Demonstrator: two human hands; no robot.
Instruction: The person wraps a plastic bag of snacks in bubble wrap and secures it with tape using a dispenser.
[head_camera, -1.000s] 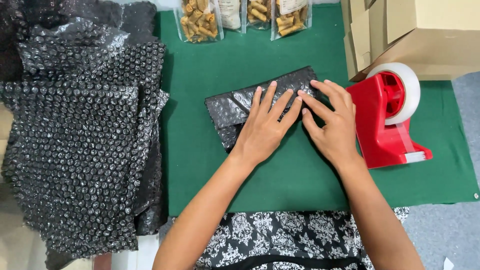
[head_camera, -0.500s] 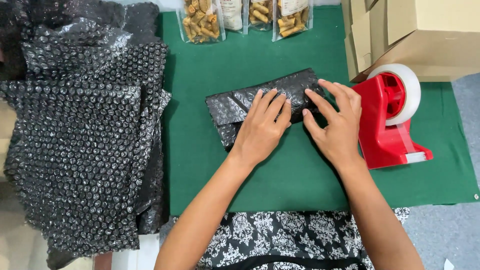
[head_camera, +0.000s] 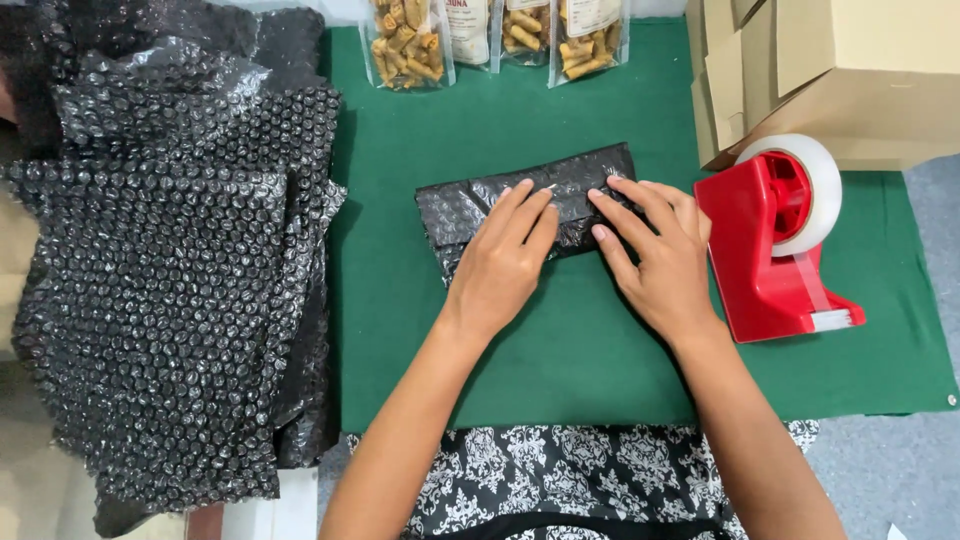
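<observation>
Left hand (head_camera: 500, 262) flat, fingers extended, right hand (head_camera: 655, 262) beside it, fingers spread

Head camera looks steeply down, seemingly close, at green mat (head_camera: 600, 360).

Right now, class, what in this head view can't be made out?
- Contents of the black bubble-wrap bundle: hidden by the wrap and by the left hand and right hand.
- Snack pouches: tops cut off by the upper edge.
- Cardboard boxes: cut off at the top right.

Packing bench (tape dispenser (head_camera: 785, 240), cartons (head_camera: 830, 75))
</observation>
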